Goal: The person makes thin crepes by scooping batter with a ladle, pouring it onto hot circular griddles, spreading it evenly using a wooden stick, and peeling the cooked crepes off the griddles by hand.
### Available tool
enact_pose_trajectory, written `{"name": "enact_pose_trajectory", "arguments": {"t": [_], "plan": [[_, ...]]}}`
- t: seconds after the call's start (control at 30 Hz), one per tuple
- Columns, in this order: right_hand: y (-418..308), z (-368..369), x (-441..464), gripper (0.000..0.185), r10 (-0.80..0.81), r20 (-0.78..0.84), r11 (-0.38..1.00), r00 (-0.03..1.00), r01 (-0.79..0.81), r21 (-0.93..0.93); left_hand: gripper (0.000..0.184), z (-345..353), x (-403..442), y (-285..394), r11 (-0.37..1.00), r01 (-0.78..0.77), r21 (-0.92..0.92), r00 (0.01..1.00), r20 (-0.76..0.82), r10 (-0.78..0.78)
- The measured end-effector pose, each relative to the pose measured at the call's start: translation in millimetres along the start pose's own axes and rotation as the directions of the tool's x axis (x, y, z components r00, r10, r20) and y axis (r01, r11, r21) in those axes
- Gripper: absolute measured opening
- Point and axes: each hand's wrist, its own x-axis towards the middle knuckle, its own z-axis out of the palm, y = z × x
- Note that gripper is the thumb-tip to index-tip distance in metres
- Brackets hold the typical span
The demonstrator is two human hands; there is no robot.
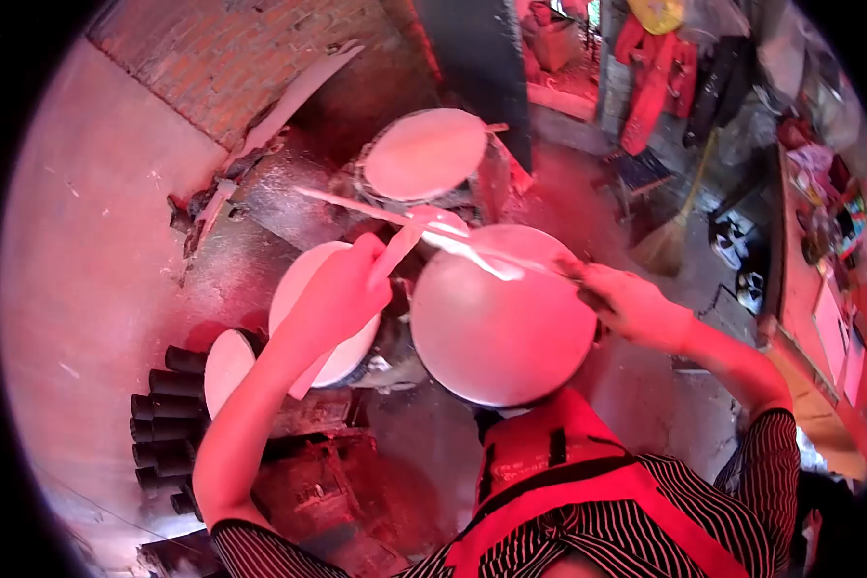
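Overall, red light fills a workshop seen from above, with a smooth pale wall (77, 250) on the left and a brick wall (231, 67) beyond it. At the far right stands a cluttered orange-brown table (828, 424). Along the bottom edge, the person wears a red apron (559, 433) over a striped top. Directly in front of the apron is a large, smooth round surface (511, 337); a second disc (429, 154) lies beyond it, and a third disc (294, 284) is to its left, partly hidden by the left forearm. Dark cylinders (173, 405) are stacked at the lower left. The right hand (636, 303), near the large surface's right edge, has its grip closed on the dark end of a long thin rod (366, 205), which slants across that surface toward the upper left. The left hand (352, 275) has its grip closed around a flat pale strip (400, 252), whose upper end meets the rod in view; whether they touch is unclear. A bright white patch (491, 260) lies just beside the rod.
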Motion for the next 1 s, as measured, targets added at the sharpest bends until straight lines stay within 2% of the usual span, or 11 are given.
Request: {"name": "enact_pose_trajectory", "arguments": {"t": [0.03, 0.07, 0.17, 0.23, 0.37, 0.43, 0.53, 0.63, 0.8, 0.93, 1.0], "plan": [[-2.5, -2.9, -15.4, 0.054, 0.006, 0.023, 0.995, 1.000, -0.004, -0.101, 0.039, 23.1, 7.1, 12.1, 0.938, -0.201, 0.281, 0.972, -0.061, 0.226], [11.3, 3.1, -27.1, 0.056, -0.098, -0.110, 0.984, 0.989, 0.080, -0.162, 0.039, 41.5, 12.7, 23.4, 0.956, -0.148, 0.251, 0.985, -0.053, 0.167], [46.4, 0.4, -59.3, 0.055, 0.157, -0.047, 0.980, 0.986, -0.162, -0.116, 0.035, 94.1, 20.6, 47.7, 0.989, -0.007, 0.150, 0.996, -0.082, 0.019], [84.5, 15.4, -89.2, 0.049, 0.272, -0.061, 0.955, 0.960, -0.261, 0.140, 0.025, 132.0, 21.8, 62.3, 0.998, 0.043, 0.054, 0.985, -0.169, -0.033], [142.8, 72.9, -144.6, 0.044, 0.620, 0.108, 0.586, 0.777, -0.551, 0.594, 0.027, 241.8, 25.8, 56.3, 0.935, 0.139, -0.326, 0.912, -0.326, -0.250], [163.8, 107.6, -170.4, 0.043, 0.533, 0.087, 0.487, 0.842, -0.389, 0.782, 0.025, 292.3, 28.0, 75.7, 0.679, 0.255, -0.688, 0.803, -0.240, -0.545], [197.5, 171.1, -185.5, 0.053, 0.380, -0.361, 0.889, 0.851, -0.229, 0.397, 0.022, 351.3, 41.9, 84.0, 0.368, 0.082, -0.926, 0.734, -0.194, -0.650], [184.1, 186.5, -189.3, 0.057, 0.441, -0.400, 0.857, 0.803, -0.510, -0.080, 0.017, 347.3, 47.2, 92.7, 0.282, 0.052, -0.958, 0.685, -0.171, -0.708], [147.4, 184.8, -128.6, 0.053, 0.505, -0.351, 0.863, 0.789, -0.447, 0.237, 0.021, 293.2, 66.6, 64.2, 0.415, -0.203, -0.887, 0.621, -0.444, -0.645], [166.9, 212.2, -50.9, 0.042, 0.361, -0.450, 0.814, 0.817, -0.040, 0.580, 0.024, 204.5, 35.7, 63.8, -0.004, -0.227, -0.974, 0.768, -0.177, -0.616], [138.3, 186.9, -52.2, 0.038, 0.447, -0.071, 0.398, 0.892, -0.127, 0.909, 0.020, 186.9, -0.6, 46.8, -0.237, -0.192, -0.952, 0.848, -0.039, -0.529]]}}
